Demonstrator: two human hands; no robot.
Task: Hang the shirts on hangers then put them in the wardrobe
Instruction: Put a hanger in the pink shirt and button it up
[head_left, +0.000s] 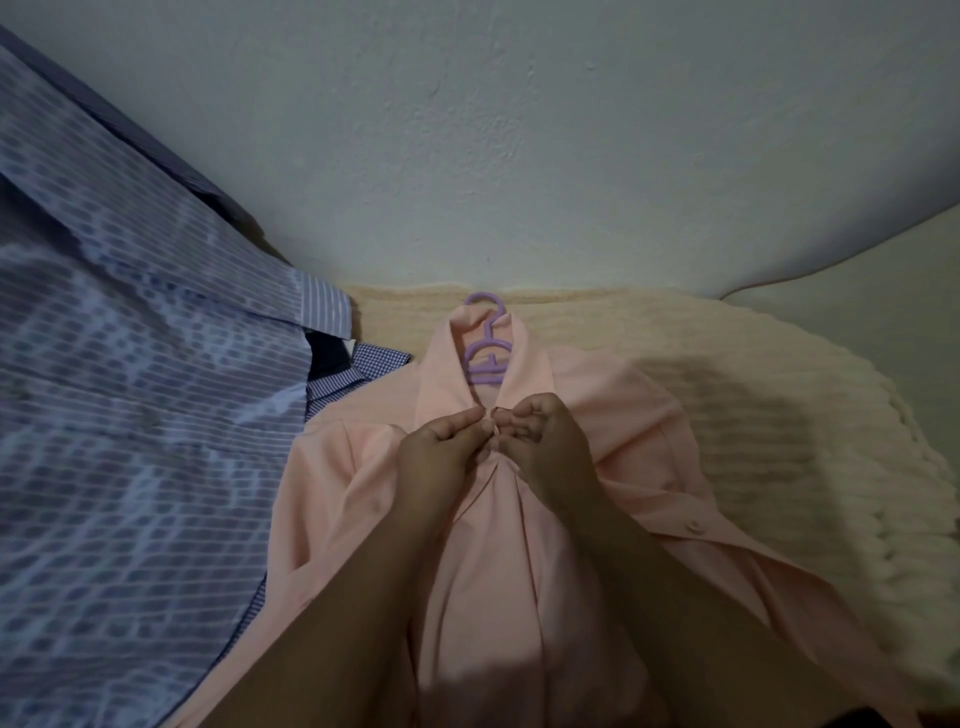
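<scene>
The pink shirt (498, 545) is lying on a cream blanket (727, 415), collar toward the wall, length running toward the person. The left hand (441, 447) and right hand (540, 441) are pinching its placket just below the collar. A purple hanger (485, 358) is sitting inside the collar, hook pointing to the wall. Blue shirts (145, 415) are lying to the left.
</scene>
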